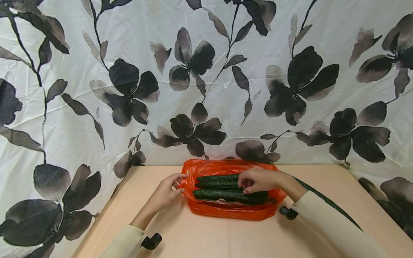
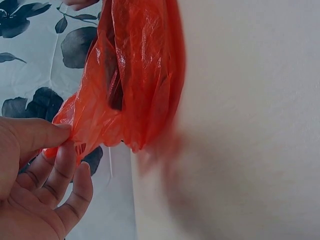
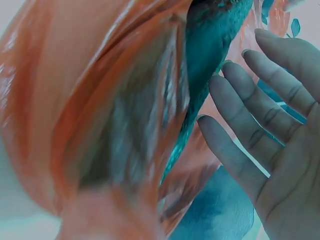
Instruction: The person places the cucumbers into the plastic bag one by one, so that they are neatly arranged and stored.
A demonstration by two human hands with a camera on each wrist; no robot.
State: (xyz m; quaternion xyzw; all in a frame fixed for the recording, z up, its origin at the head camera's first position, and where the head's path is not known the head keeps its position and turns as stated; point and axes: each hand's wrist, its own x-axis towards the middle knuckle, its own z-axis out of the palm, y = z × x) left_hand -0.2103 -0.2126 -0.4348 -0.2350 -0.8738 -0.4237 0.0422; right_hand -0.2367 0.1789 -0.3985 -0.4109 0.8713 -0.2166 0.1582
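At table centre, against the floral backdrop, an orange plastic bag (image 1: 226, 209) is lying with three cucumbers (image 1: 226, 194) on it. Left hand (image 1: 166, 193) is pinching the bag's 9 o'clock edge; right hand (image 1: 258, 180), fingers relaxed and straight, is resting on the cucumbers toward 3 o'clock.

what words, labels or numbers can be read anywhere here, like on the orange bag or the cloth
None. The orange plastic bag shows no print in any view, the cucumbers carry no sticker, and the backdrop cloth bears only dark flower and leaf shapes. The left hand pinches the bag's edge; the right hand rests on the cucumbers.
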